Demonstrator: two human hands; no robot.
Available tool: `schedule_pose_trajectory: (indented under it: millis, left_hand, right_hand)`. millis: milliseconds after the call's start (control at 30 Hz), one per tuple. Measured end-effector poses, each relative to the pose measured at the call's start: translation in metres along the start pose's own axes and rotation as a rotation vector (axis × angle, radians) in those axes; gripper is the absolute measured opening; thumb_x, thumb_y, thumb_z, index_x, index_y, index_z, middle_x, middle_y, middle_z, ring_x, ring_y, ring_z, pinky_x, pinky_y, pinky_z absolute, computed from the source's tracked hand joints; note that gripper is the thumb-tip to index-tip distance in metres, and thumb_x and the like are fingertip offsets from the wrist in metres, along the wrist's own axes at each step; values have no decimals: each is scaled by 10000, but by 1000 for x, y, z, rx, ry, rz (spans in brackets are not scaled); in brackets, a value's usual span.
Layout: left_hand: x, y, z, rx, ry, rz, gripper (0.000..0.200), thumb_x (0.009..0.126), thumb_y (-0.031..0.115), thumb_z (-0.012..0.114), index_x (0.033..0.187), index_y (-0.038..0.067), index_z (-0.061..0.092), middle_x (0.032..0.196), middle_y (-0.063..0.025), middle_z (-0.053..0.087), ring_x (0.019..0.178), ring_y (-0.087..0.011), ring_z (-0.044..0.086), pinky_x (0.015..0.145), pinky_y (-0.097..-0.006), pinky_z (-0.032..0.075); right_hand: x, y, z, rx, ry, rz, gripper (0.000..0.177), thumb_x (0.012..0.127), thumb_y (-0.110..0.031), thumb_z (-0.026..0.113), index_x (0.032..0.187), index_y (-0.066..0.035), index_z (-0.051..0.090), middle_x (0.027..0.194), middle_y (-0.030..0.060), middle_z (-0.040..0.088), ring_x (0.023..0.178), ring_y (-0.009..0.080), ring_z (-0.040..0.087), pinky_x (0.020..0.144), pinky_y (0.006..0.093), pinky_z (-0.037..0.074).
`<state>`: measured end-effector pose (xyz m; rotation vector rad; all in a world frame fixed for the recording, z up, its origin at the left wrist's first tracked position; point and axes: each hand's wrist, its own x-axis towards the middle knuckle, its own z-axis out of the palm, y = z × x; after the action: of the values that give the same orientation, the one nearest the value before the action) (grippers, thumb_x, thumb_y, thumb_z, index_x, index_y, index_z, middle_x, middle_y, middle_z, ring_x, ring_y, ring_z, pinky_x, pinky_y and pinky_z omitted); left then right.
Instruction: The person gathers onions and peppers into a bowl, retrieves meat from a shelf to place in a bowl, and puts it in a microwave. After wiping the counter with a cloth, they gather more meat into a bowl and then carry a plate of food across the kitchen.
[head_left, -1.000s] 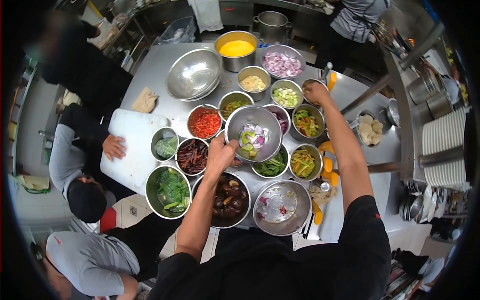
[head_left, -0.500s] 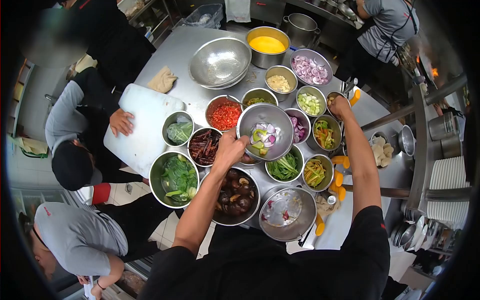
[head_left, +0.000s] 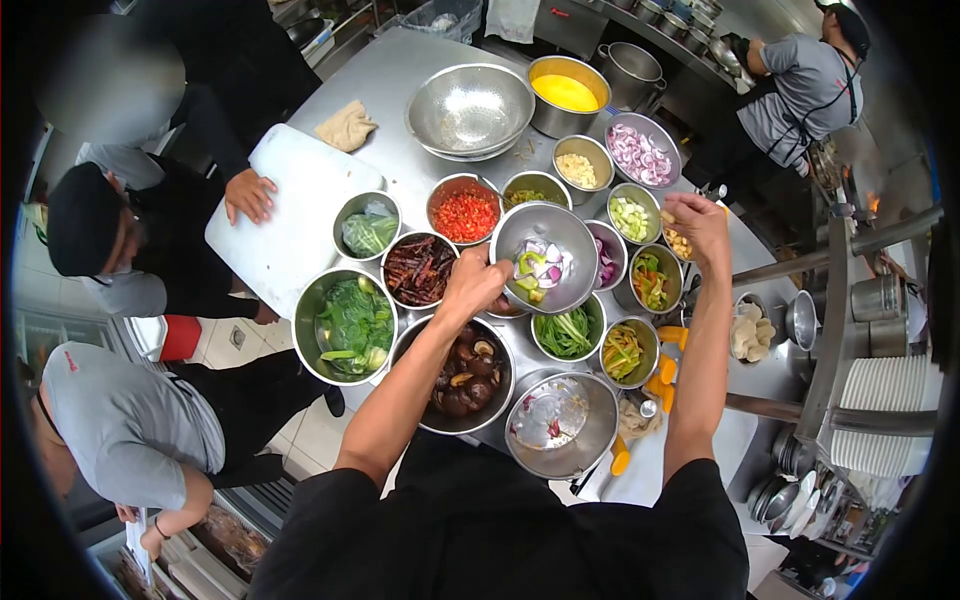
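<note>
My left hand (head_left: 476, 282) grips the near-left rim of a metal mixing bowl (head_left: 576, 250), held above the pots. Inside it lie purple onion pieces (head_left: 548, 252) and green pepper pieces (head_left: 531, 268). My right hand (head_left: 702, 234) is raised over a small pot of pale yellow-brown pieces (head_left: 678, 243). Its fingers are pinched together; whatever they hold is too small to make out. Close by are a pot of chopped pale green vegetable (head_left: 629, 216) and one of mixed pepper strips (head_left: 649, 284). Partly behind the bowl is a pot of purple onion (head_left: 606, 258).
Chopped red chilli (head_left: 466, 214), dried chillies (head_left: 418, 272), leafy greens (head_left: 357, 325) and mushrooms (head_left: 468, 380) fill pots around my left arm. A used metal bowl (head_left: 590, 440) sits near my body. A co-worker's hand (head_left: 249, 195) rests on the white cutting board (head_left: 290, 240). Yellow handles (head_left: 662, 378) lie right.
My right hand has risen out of the small pot, its fingers now pinched above it. My left hand still holds the bowl. The view has shifted, and the co-worker at left has moved.
</note>
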<state>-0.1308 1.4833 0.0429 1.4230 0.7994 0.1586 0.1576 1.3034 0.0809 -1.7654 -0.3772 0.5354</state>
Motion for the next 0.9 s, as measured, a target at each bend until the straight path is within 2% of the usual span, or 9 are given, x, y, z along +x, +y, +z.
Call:
schedule_pose_trajectory:
  millis: [133,200,300,400,467,667,800,833,900]
  left_hand:
    - [-8,0,1,-24,34,-3,353,715,115,505,999,-72,600,719,-183,643,531,-204,625,461,-301,522]
    - [-15,0,1,3,51,74,333,719,126,507,970,-74,597,693,-124,625,478,-153,576,435,-265,483]
    - [-24,-9,-8,-15,52,81,318,727,112,511,967,-76,603,696,-140,633,499,-174,588,447,-286,488]
    - [-47,-7,-24,1,88,65,320,746,113,517,993,-72,602,699,-151,638,502,-175,593,445,-294,485]
    - [-69,4,-39,-69,102,-40,298,767,119,524,1005,-32,619,700,-115,638,491,-142,572,425,-261,463]
    - [-98,-22,-79,-25,348,41,271,756,92,529,976,-35,621,722,-116,636,518,-154,586,430,-271,480]
    - [-115,-36,-102,-69,505,76,217,782,45,536,965,-36,621,729,-99,635,531,-132,578,429,-262,471]
    - [-117,-40,-109,-55,554,207,213,791,45,544,976,-28,621,740,-102,638,552,-125,586,440,-250,472]
    - [-131,-38,-121,-144,576,150,250,751,33,523,972,-31,623,755,-97,646,556,-108,575,455,-243,454]
  right_hand:
    - [-63,-48,66,30,-300,-117,145,800,-10,618,937,23,651,824,57,658,709,101,609,648,223,485]
    - [-79,-45,94,0,-443,-179,140,823,-2,590,947,16,652,845,47,661,744,88,598,681,224,482]
    - [-99,-43,130,-201,-653,-307,213,834,19,549,1025,-8,641,952,39,663,872,106,592,799,247,464]
    - [-113,-51,155,-150,-796,-311,242,827,26,542,1048,-12,635,1016,65,651,941,122,585,848,253,447]
    - [-112,-59,164,-192,-808,-376,244,826,37,532,1041,-7,638,1053,85,641,983,138,579,871,270,442]
    - [-96,-69,176,135,-619,-331,241,820,60,561,1054,32,612,989,89,639,908,135,604,817,247,475]
    - [-88,-59,175,-18,-522,-348,238,812,38,592,1050,31,611,959,84,641,889,122,598,789,248,484]
    - [-88,-57,170,-33,-471,-370,246,801,27,609,1047,22,617,936,76,644,865,117,598,778,240,483]
    - [-82,-56,150,-10,-376,-366,246,798,28,609,1044,18,621,925,71,644,847,114,597,772,235,482]
